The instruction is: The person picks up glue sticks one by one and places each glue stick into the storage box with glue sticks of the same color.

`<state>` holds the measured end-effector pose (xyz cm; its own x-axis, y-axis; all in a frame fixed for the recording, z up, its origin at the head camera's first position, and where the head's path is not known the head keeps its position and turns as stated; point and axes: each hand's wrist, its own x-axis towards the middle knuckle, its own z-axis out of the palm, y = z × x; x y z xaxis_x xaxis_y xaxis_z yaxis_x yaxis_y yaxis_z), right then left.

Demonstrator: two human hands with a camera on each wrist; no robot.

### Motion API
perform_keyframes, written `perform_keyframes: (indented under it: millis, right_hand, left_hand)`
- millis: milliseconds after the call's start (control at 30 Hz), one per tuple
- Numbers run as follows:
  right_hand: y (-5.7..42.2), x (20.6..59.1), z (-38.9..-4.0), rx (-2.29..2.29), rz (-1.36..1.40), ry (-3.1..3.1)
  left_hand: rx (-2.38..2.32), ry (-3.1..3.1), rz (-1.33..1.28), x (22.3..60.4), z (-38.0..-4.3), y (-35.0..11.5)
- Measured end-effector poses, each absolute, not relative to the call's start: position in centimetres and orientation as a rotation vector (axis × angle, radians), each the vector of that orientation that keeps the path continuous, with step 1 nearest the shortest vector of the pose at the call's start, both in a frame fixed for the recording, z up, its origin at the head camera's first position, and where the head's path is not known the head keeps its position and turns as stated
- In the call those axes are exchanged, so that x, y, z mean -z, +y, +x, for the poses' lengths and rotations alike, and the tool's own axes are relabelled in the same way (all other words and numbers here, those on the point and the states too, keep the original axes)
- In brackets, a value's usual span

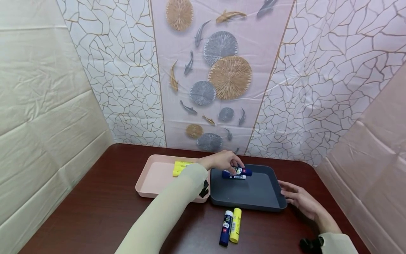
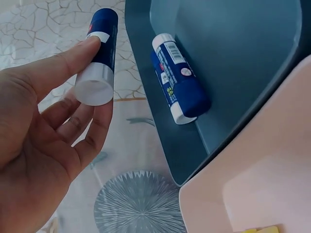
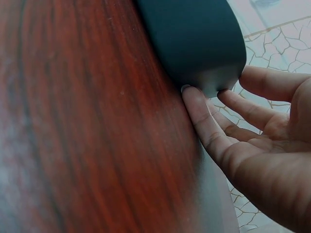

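My left hand [image 1: 222, 160] pinches a dark blue glue stick [image 2: 104, 48] with a white end between thumb and fingers, above the left part of the dark grey tray [image 1: 258, 190]. Two more blue glue sticks [image 2: 187, 85] lie side by side in that tray, as the left wrist view shows; from the head they are partly hidden. At the tray's right front corner is my right hand [image 1: 301, 199]. Its fairly straight fingertips [image 3: 194, 99] touch the outside of the tray wall, and it carries nothing.
Left of the dark tray stands a pink tray [image 1: 144, 176], holding yellow glue sticks [image 1: 180, 165] partly covered by the left sleeve. In front, a blue glue stick [image 1: 226, 229] and a yellow glue stick [image 1: 235, 225] lie together on the brown table [image 1: 104, 204]. Patterned cloth walls surround the table.
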<state>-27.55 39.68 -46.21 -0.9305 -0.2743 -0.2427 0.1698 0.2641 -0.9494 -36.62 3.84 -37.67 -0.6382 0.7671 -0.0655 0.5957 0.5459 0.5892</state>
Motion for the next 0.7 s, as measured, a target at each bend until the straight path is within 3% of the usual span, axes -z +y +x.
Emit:
perform_keyframes:
  millis: [700]
  right_hand:
    - [39.9,46.4,-27.7,1.701,-0.112,2.173]
  left_hand:
    - [-0.608,2.523,1.09,38.9,-37.2,6.0]
